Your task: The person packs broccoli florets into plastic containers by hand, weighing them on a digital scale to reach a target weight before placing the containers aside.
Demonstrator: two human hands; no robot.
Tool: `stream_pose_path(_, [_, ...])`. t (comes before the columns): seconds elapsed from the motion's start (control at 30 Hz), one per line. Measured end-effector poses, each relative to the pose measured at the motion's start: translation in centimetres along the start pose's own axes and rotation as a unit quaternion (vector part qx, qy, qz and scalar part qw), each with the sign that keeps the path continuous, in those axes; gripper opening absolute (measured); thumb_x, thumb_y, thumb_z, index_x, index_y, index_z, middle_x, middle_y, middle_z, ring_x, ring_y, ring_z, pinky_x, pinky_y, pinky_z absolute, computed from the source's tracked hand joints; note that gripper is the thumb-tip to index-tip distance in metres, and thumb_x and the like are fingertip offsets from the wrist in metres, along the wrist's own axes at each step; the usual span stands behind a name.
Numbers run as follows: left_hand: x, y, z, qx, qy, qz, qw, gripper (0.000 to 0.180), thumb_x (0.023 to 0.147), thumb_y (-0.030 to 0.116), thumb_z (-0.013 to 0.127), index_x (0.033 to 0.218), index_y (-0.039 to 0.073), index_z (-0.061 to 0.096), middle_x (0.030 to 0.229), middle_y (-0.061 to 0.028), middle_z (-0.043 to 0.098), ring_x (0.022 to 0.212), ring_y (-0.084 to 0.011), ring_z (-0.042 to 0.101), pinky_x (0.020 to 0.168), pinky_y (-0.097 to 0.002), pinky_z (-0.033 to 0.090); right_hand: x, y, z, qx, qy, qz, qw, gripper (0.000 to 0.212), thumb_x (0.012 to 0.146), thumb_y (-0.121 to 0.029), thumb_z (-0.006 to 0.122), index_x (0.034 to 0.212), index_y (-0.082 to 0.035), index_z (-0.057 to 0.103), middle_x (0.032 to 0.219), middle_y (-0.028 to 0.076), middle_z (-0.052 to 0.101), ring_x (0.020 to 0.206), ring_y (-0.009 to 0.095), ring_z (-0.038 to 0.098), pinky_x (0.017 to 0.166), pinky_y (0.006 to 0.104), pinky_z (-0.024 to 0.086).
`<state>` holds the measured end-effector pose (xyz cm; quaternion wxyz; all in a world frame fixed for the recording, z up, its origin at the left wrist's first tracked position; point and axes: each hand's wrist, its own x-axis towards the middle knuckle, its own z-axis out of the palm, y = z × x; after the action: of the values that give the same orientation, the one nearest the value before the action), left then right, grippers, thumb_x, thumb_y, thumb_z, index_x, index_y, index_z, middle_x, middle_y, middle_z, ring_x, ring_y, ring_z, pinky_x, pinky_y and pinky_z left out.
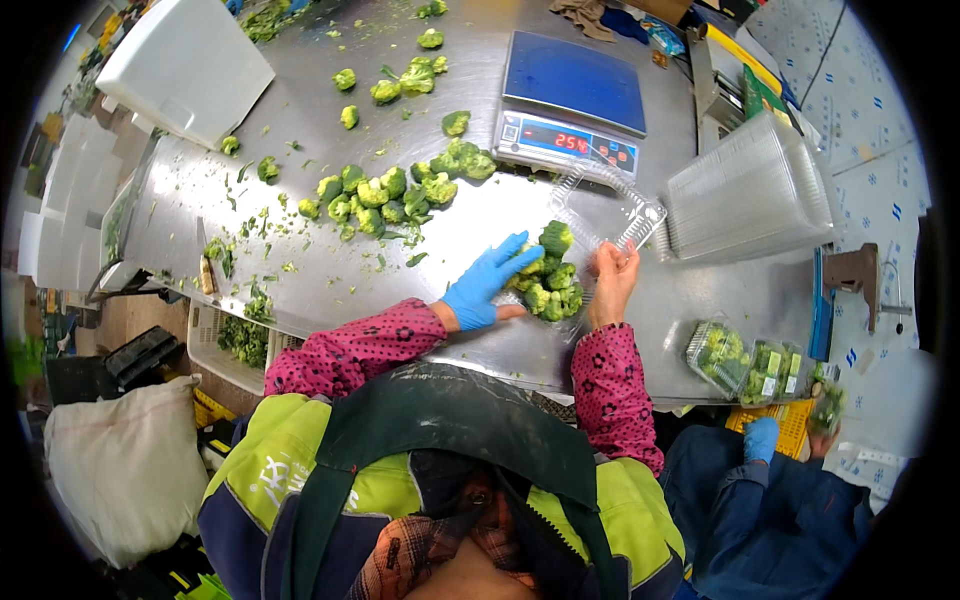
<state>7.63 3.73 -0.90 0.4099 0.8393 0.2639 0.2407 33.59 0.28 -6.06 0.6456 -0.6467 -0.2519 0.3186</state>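
Note:
In front of me, broccoli florets (550, 275) fill a clear plastic clamshell container (592, 222), whose lid is raised toward the scale. My left hand (480, 287), in a blue glove with the thumb bare, lies against the left side of the florets, its fingers stretched and apart. On the other side, my bare right hand (613, 283) pinches the container's rim with bent fingers. Just beyond stands a digital scale (572, 100) with a blue platform and a lit red display. A heap of loose broccoli florets (380, 198) lies left of the container.
Nested clear containers (750, 190) stand at the right. Packed broccoli boxes (722, 352) sit at the near right edge, by a co-worker's gloved hand (761, 438). A white bin (185, 70) stands far left. A knife (206, 265) and green scraps lie on the metal table (330, 290).

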Motion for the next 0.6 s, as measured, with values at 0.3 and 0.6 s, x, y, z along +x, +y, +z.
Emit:
stream_pose_path(0.3, [-0.8, -3.6, -1.8, 0.084, 0.171, -0.03, 0.981, 0.072, 0.081, 0.016, 0.075, 0.147, 0.017, 0.047, 0.145, -0.0149, 0.047, 0.134, -0.0353, 0.042, 0.114, -0.046, 0.033, -3.6, -7.5, 6.2, -0.43, -0.223, -0.362, 0.797, 0.058, 0.081, -0.009, 0.073, 0.137, -0.011, 0.057, 0.13, 0.013, 0.058, 0.127, 0.029, 0.048, 0.106, 0.0395, 0.031])
stream_pose_path(0.6, [7.4, -8.4, -7.9, 0.34, 0.185, -0.125, 0.913, 0.067, 0.078, 0.021, 0.076, 0.141, 0.025, 0.053, 0.141, -0.0092, 0.05, 0.135, -0.04, 0.04, 0.117, -0.0607, 0.019, -6.0, -7.2, 1.1, -0.318, -0.138, -0.261, 0.901, 0.039, 0.095, -0.013, 0.061, 0.132, -0.003, 0.058, 0.143, 0.018, 0.05, 0.139, 0.034, 0.039, 0.114, 0.0464, 0.026])
